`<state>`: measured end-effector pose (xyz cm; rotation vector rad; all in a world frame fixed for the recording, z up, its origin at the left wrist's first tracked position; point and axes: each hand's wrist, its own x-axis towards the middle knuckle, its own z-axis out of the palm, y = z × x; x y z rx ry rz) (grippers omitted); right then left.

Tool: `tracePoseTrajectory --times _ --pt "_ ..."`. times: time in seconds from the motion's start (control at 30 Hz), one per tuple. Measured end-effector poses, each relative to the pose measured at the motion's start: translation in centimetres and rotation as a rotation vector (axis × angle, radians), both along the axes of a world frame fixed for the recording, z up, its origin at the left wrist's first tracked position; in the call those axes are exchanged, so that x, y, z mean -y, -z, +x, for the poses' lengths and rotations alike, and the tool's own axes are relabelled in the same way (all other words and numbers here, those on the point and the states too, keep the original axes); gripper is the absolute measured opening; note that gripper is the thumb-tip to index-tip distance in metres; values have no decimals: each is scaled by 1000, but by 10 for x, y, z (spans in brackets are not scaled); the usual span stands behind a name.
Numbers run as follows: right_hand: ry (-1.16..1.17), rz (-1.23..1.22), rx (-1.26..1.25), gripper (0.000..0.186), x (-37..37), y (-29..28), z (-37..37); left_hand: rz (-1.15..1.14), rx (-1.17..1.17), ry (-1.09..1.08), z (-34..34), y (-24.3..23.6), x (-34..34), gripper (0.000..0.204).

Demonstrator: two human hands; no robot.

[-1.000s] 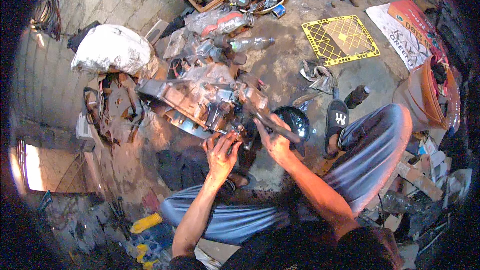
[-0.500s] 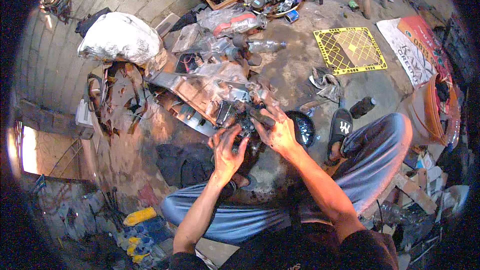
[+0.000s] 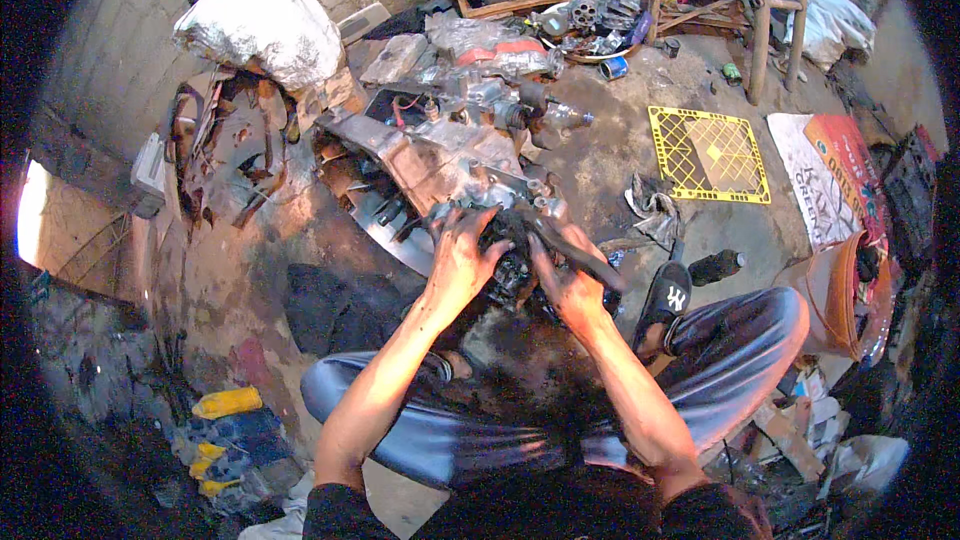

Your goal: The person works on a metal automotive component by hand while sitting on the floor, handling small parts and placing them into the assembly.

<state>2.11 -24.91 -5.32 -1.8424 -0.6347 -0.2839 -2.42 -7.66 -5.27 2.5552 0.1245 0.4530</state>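
Note:
A large grimy metal casing (image 3: 425, 155), like a gearbox housing, lies on the ground before me. Dark greasy metal parts (image 3: 512, 275) sit at its near end, between my hands. My left hand (image 3: 462, 252) has its fingers curled over the left side of these parts, thumb toward the middle. On the right side, my right hand (image 3: 572, 285) grips a dark elongated bar (image 3: 580, 258) that slants down to the right across the fingers. The bar's exact kind cannot be made out. My fingertips are partly hidden among the dark parts.
A yellow plastic grid (image 3: 708, 153) lies at the right, near a dark bottle (image 3: 718, 267) and a brown bucket (image 3: 825, 290). A white sack (image 3: 262, 35) stands far left. Wooden shelving (image 3: 525, 2) holds metal parts at the back. Yellow-handled tools (image 3: 225, 403) lie low at left.
The view has shifted, showing more of the back. My right hand has turned, and the dark bar now slants down to the right over it. My left hand has closed further over the parts.

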Motion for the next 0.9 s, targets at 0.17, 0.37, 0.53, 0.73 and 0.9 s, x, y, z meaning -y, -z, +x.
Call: tracePoseTrajectory --times 0.17,0.37,0.53,0.73,0.9 --pt "-98 -52 -188 18 13 28 2 -56 79 39 2 -1 0 45" --pt "-32 -90 27 27 7 38 4 -44 163 70 0 0 4 41" --pt "-47 -85 -9 22 10 28 -5 132 71 60 -17 -2 -9 42" --pt "12 -105 -180 17 19 44 -10 266 -70 -49 -37 -5 3 39" --pt "-109 -37 34 15 12 40 -3 203 -104 -44 -33 -11 -7 32"
